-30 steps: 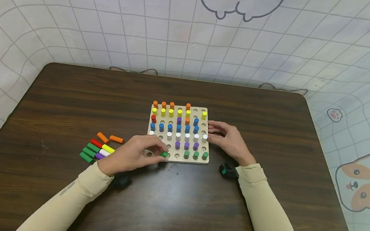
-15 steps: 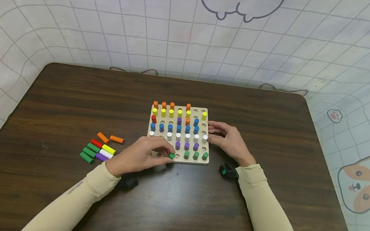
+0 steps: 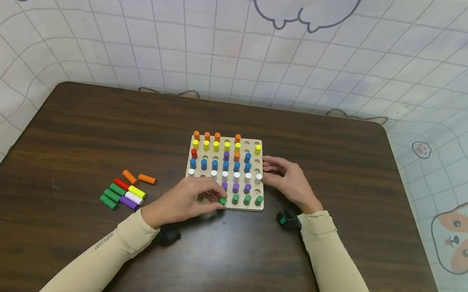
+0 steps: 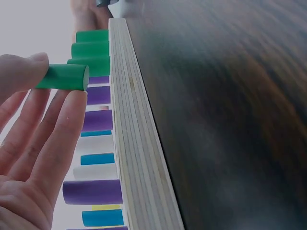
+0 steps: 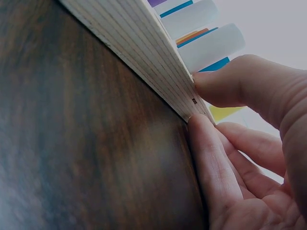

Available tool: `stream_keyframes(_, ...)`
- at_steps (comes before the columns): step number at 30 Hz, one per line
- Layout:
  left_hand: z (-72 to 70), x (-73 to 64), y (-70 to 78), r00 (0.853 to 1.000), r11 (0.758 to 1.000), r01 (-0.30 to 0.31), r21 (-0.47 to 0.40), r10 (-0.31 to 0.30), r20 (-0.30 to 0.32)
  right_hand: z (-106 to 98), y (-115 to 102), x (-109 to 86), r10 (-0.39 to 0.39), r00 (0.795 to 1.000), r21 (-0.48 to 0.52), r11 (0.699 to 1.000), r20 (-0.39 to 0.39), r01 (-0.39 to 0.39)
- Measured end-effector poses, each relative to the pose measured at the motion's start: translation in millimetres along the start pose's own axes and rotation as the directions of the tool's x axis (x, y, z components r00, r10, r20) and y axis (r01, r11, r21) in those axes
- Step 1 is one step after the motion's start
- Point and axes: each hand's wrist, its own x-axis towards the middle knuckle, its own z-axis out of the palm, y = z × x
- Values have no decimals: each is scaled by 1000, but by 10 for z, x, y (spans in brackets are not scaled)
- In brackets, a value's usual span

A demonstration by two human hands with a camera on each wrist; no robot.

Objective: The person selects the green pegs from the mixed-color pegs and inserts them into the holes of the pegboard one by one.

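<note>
My left hand [image 3: 186,202] pinches a green peg [image 4: 62,76] between thumb and fingertips, over the front row of a wooden pegboard [image 3: 237,207]. In the left wrist view the peg's lower end hangs a little above the board, in line with several green pegs [image 4: 91,49] standing in it. Orange, yellow, red, blue, white and purple pegs stand upright in other rows; some holes show bare. My right hand [image 3: 288,181] rests at the board's right side, thumb tip [image 5: 206,86] at the upper edge and fingers against the side, near a white peg [image 5: 211,48].
Left of the board, loose pegs lie on the dark wooden table [image 3: 66,136]: green pegs [image 3: 111,195], a purple peg [image 3: 128,203], a white peg [image 3: 134,198], a yellow peg [image 3: 137,192], a red peg [image 3: 121,184] and orange pegs [image 3: 147,179]. A patterned backdrop [image 3: 229,34] surrounds the table.
My left hand has moved right along the board's front row with the green peg, from near the left holes to beside the standing green pegs. The right hand has stayed in place.
</note>
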Motion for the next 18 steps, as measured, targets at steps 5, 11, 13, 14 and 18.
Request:
stream_keyframes(5,18,20,16,1000,1000,13,24,-13,4,-1,-1,5,1,1000,-7,1000,-2,-1)
stream_keyframes(11,42,28,25,1000,998,30,51,-30,-5,-1,-4,-14,1,1000,3,1000,-9,-1)
stream_keyframes(13,56,29,25,1000,998,31,52,-30,-8,3,5,-18,-1,1000,4,1000,-2,1)
stream_keyframes(14,63,31,21,999,998,33,54,-33,-8,7,6,-20,-1,1000,8,1000,1,1)
stream_keyframes(18,71,48,19,999,997,43,67,-42,-16,7,-7,-14,-6,1000,17,1000,2,6)
